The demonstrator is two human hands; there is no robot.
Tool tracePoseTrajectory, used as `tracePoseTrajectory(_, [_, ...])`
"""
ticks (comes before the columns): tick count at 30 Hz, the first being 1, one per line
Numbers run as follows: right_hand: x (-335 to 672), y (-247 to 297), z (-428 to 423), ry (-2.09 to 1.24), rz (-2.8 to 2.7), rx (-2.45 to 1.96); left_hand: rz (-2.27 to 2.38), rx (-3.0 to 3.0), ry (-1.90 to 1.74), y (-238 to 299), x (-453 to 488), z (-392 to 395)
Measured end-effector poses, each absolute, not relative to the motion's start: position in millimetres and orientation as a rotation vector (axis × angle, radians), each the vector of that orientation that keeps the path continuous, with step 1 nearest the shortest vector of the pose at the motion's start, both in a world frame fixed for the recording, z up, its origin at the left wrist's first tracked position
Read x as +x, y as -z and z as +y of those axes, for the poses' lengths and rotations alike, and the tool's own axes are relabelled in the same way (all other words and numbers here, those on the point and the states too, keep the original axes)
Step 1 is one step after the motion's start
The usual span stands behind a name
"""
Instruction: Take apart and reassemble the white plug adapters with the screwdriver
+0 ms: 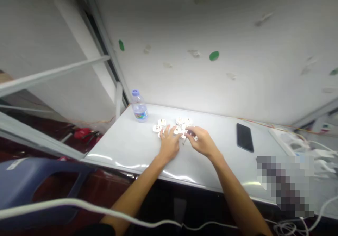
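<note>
Several small white plugs [162, 122] with metal prongs lie in a loose cluster on the grey table [126, 144]. My left hand [169, 145] rests among them with its fingers spread, its fingertips touching or just beside the plugs. Across from it, my right hand [199, 139] is closed in a pinch at a white plug [183, 134] on the right side of the cluster. Its fingers partly cover that piece. A thin, short metal bit [184, 142] shows just below the pinch; its kind is too small to make out.
A water bottle [139, 107] stands at the table's back left. Towards the right lies a black phone [244, 137], with white cables and parts in a tray [283, 142] beyond it. A white cable [79, 203] crosses in front, above a blue plastic stool [23, 183].
</note>
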State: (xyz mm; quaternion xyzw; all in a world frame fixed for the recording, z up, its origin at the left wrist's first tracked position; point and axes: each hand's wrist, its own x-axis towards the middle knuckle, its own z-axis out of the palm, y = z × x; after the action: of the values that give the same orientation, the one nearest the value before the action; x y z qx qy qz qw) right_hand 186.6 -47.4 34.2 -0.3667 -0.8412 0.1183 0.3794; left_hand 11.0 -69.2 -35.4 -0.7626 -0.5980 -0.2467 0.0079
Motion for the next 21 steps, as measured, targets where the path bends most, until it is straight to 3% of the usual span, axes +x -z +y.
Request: tracePoseTrajectory(21, [194.4, -51.5, -32.8, -0.159, -2.023, -0.942, -1.873, -2.369, 0.765, 35.2, 11.7, -69.0])
